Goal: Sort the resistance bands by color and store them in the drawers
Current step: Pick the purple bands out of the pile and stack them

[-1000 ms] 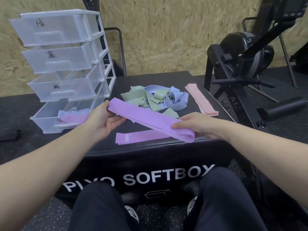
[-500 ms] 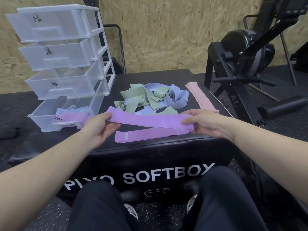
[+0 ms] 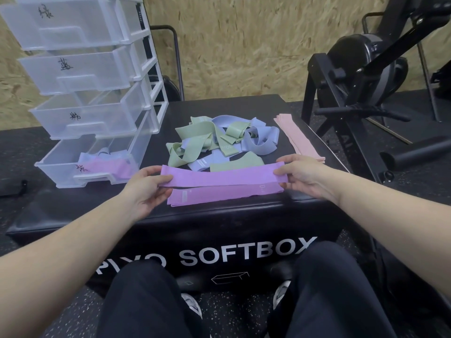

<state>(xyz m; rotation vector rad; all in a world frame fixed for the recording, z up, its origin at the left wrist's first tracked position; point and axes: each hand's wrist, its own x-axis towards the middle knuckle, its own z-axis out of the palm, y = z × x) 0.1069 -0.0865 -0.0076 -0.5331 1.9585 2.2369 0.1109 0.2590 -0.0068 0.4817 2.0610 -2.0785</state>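
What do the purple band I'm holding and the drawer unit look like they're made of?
Purple band: likely stretchy woven fabric, matte, lying flat and limp between left hand and right hand. Drawer unit: translucent plastic drawers in a white, probably plastic, frame; contents show through.

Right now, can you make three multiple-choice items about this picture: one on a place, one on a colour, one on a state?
1. Where does the flat stack of pink bands lie?
A. in the top drawer
B. on the right part of the black soft box top
C. on the floor

2. What colour is the stretched elastic band held by both hands?
A. purple
B. green
C. pink

3. What is the state of the bottom clear plastic drawer?
A. shut, empty
B. removed
C. pulled open, with purple bands inside

Key: 1 B, the stack lies beside the mixed green and blue pile. 2 A, the left hand and right hand pinch its purple ends. 3 C, it juts out with purple showing through its front.
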